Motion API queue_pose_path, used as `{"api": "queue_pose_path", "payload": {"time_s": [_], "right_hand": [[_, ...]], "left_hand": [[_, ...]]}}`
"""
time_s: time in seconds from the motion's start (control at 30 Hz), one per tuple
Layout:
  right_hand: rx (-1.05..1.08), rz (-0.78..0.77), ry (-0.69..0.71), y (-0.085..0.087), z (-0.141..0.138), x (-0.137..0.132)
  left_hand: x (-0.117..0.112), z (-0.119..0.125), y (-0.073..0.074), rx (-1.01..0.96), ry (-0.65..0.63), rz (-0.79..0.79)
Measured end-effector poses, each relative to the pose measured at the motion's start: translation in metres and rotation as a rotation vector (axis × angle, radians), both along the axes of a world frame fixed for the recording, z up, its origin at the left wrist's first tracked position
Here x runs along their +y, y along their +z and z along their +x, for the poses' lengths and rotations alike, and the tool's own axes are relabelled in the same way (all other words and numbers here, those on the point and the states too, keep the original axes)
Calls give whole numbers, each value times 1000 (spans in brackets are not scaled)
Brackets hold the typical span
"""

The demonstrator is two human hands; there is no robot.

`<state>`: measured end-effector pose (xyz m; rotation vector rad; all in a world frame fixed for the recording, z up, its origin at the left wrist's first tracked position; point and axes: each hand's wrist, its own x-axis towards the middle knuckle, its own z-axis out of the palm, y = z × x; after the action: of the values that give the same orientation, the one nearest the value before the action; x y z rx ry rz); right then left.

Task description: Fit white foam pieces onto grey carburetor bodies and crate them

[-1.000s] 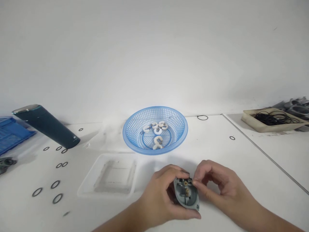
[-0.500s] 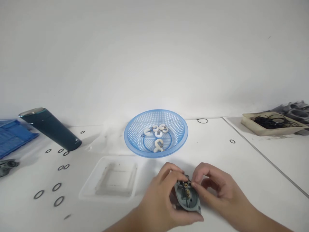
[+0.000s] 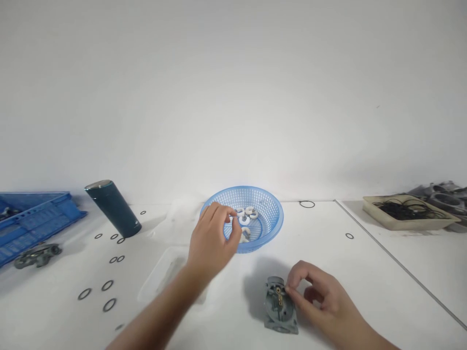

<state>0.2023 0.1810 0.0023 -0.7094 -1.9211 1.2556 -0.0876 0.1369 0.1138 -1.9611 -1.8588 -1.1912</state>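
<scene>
My right hand (image 3: 324, 299) pinches the upper right edge of a grey metal carburetor body (image 3: 280, 308) between thumb and index finger. Brass jets (image 3: 279, 292) show inside its open bowl side, which faces me. Whether the body rests on the table or hangs just above it, I cannot tell. My left hand (image 3: 213, 238) is over the near left rim of a blue mesh basket (image 3: 272, 233). Its thumb and index finger curve with a gap between them, and nothing shows in it. Several white C-shaped floats (image 3: 244, 220) lie in the basket, partly hidden by that hand.
A translucent tray (image 3: 155, 277) lies partly under my left forearm. Black rings (image 3: 109, 305) are scattered at left, near a dark tumbler (image 3: 116, 209), another metal part (image 3: 38, 255) and a blue crate (image 3: 32, 223). A cream tray (image 3: 401, 222) of thin black rings stands right.
My left hand has let go of the carburetor body and moved up and left to the basket. My right hand keeps hold of the body. The view has tilted up and shifted left.
</scene>
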Motion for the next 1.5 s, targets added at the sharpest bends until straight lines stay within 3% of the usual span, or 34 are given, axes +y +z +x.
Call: {"api": "queue_pose_path", "payload": {"time_s": [0.1,0.23,0.3,0.4,0.67,0.87,0.97,1.07,1.17,1.3,1.5], "right_hand": [[20,63,34,0,-1,3],[12,106,33,4,-2,4],[10,120,29,7,-3,4],[16,130,27,11,-4,3],[-3,115,37,12,-3,4],[0,105,14,11,-4,3],[0,102,5,12,-5,2],[-3,96,0,12,-5,1],[-12,90,-11,11,-3,1],[2,105,12,6,-1,2],[11,95,20,3,2,2]], "left_hand": [[49,-27,20,111,-124,-465],[102,-37,19,244,-290,-945],[118,-33,12,266,-300,-1099],[129,-27,3,263,-249,-1200],[120,-39,2,138,-130,-1154],[110,-45,16,-70,-37,-926],[89,-38,27,-218,-74,-757],[51,-15,28,-403,-136,-626],[7,17,12,-582,-183,-583],[-37,50,-21,-749,-222,-559],[-48,61,-54,-947,-304,-601]]}}
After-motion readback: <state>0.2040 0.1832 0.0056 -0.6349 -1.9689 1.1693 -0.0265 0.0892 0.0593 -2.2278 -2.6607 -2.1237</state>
